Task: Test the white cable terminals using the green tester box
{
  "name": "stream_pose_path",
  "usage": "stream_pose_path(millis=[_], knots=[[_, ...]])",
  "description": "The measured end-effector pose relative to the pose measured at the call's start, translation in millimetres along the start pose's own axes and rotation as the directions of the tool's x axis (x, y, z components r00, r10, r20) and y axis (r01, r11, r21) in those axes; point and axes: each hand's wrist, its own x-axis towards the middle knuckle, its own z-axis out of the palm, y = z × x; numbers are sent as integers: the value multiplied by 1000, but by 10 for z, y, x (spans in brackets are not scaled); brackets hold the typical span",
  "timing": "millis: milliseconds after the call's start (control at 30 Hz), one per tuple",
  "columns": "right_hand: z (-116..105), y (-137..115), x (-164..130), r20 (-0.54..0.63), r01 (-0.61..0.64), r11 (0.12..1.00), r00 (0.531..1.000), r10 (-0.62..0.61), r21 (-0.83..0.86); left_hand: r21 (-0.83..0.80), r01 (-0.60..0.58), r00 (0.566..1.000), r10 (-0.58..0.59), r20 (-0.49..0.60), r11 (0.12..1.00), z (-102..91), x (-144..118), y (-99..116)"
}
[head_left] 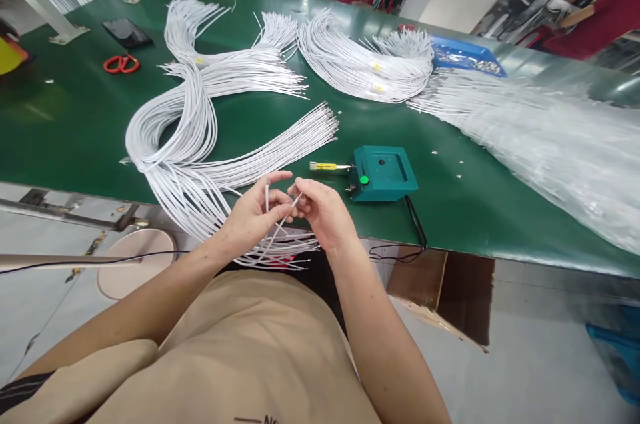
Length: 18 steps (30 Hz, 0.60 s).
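Because the thin white wire [280, 221] is so small, both hands meet close over the near edge of the green tabletop [75, 131] — the left hand [253, 214] has its grip pinched on the wire, and the right hand [323, 211] pinches its tip. The wire bundle [200, 151] spills over that edge. Just beside the right hand sits the teal box [383, 174] — bare green lies past it.

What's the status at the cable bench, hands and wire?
Left hand and right hand both pinch one white wire at the table edge. Wire bundle lies beside them. Green box sits just right, clear of the hands.
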Motion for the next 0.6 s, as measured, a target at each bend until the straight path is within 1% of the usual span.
stream_pose_path(millis=[100,200,333,400,600], knots=[[-19,24,-8,0,-24,998,1000,24,60,6,-38,999,38,9,999,-23,7,-29],[-46,65,-45,-24,-11,996,1000,13,90,15,-68,998,68,-6,998,-47,20,-64],[-51,71,-86,-106,65,998,992,-66,-11,42,-69,998,69,6,997,-63,36,-113],[-41,56,-88,-123,90,994,988,-97,-59,53,-72,997,71,24,996,-69,42,-135],[-50,10,-66,-114,64,997,991,-68,-38,96,-82,995,76,59,992,-102,53,-176]])
